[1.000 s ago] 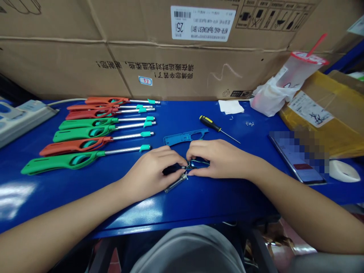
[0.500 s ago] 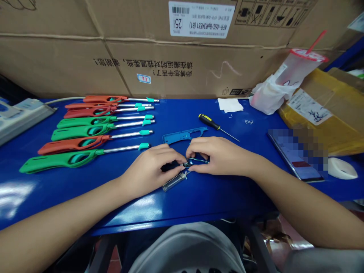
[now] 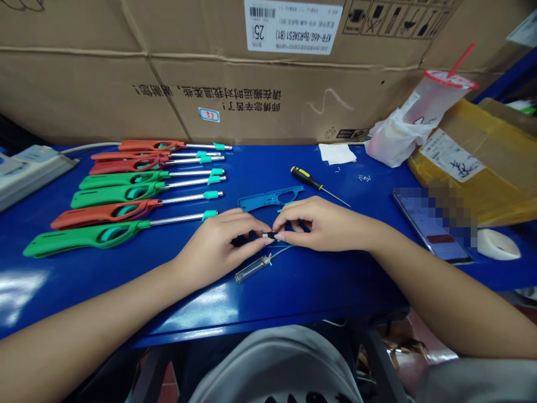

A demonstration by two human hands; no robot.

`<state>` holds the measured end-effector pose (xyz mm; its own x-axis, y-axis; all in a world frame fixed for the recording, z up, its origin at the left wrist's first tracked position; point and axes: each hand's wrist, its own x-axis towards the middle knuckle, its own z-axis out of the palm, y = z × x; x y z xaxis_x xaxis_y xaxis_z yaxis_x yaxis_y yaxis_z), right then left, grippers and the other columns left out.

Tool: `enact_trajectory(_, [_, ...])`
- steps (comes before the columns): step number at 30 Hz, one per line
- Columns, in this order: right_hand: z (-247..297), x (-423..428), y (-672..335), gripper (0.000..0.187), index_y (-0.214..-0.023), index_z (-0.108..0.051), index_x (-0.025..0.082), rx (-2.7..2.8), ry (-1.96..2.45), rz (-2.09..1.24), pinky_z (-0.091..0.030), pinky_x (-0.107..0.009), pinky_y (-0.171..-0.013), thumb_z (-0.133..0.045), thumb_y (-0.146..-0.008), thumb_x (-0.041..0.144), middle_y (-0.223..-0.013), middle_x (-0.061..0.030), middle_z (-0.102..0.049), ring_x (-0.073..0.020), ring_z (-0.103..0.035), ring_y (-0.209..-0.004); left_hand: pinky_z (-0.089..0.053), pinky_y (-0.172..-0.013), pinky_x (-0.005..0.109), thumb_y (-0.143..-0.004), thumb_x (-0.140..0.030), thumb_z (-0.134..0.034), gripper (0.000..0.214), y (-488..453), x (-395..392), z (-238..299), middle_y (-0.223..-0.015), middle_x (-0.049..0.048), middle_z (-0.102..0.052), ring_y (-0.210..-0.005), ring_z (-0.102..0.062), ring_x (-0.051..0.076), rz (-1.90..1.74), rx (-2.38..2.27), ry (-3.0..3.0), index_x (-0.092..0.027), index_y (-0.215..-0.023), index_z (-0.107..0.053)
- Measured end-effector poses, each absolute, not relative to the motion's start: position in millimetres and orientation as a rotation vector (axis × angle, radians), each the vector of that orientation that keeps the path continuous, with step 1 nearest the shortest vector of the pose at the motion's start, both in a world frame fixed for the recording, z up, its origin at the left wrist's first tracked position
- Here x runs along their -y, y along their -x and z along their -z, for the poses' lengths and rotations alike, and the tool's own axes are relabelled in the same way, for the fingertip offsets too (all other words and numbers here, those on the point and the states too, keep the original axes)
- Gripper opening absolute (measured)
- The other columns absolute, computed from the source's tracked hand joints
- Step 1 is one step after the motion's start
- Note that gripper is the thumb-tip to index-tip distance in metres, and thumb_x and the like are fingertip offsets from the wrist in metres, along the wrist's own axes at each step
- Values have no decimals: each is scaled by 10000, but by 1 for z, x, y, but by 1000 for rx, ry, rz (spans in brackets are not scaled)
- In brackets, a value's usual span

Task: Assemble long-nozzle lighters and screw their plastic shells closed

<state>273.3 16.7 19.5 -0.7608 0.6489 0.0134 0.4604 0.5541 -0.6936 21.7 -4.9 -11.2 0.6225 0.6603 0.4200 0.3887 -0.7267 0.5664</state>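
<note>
Between the fingertips of both hands is a small black and white part (image 3: 269, 235), too small to name surely. My left hand (image 3: 224, 238) pinches its pale end, and my right hand (image 3: 314, 224) pinches its dark end. Just behind the fingers lies a blue lighter casing half (image 3: 262, 198), its hollow side up. In front of my left fingers rests a clear lighter fuel tank (image 3: 253, 270) with a thin tube running toward my right hand. Beneath the fingers, other blue pieces are mostly hidden.
Several red and green long lighters (image 3: 103, 232) lie in a row on the left. A screwdriver (image 3: 308, 178), small screws (image 3: 364, 178) and white paper (image 3: 337, 153) lie behind my right hand. Right of them are a phone (image 3: 432, 229), a mouse (image 3: 498, 244) and a bagged cup (image 3: 423, 106). A cardboard box (image 3: 235, 73) stands behind.
Both hands have shifted slightly and the small black and white part now shows between the fingertips. The wire loop seen near the right fingers is out of sight. The camera view has shifted a little.
</note>
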Motion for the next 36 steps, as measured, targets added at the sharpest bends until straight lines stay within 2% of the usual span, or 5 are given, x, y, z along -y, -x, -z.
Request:
enact_trajectory(5, [-39,-17,-290,157,-1024,-739,172,2564,1023,-830,-444,-265,-704,-596,-1000,232,-939,-27,-728,-131,-606,-765,-525,-733,246,-989,-249,-732,111,-22,5,12,-898,16,-770,-833,-689,147,-864,-882,-2431,-193,-1067,-786])
enact_trajectory(8, [-47,-6,-309,117,-972,-706,206,2621,1215,-743,-430,-281,-661,-690,-952,320,-942,-19,-711,-148,-595,-746,-528,-732,251,-991,-267,-730,116,-22,4,13,-885,17,-768,-831,-689,151,-862,-884,-2433,-195,-1059,-789])
enact_trajectory(15, [-12,39,-332,41,-1015,-644,234,2485,1420,-679,-498,-355,-865,-619,-1010,266,-1061,-46,-681,-211,-641,-998,-518,-687,225,-989,-273,-729,124,-20,3,16,-861,16,-756,-805,-685,138,-866,-885,-2411,-183,-1046,-793])
enact_trajectory(23, [5,59,-332,152,-1126,-663,219,2398,1320,-455,-556,-399,-910,-531,-1079,278,-1102,-87,-708,-225,-672,-1024,-519,-688,221,-1006,-287,-704,143,-20,4,15,-855,17,-757,-795,-687,134,-881,-874,-2419,-178,-1022,-795])
enact_trajectory(36, [20,62,-331,252,-1172,-759,217,2403,1162,-190,-580,-348,-780,-537,-1062,169,-1019,-91,-743,-191,-671,-898,-577,-756,276,-1019,-325,-679,189,-19,1,17,-927,44,-805,-824,-722,166,-855,-802,-2459,-218,-1034,-834])
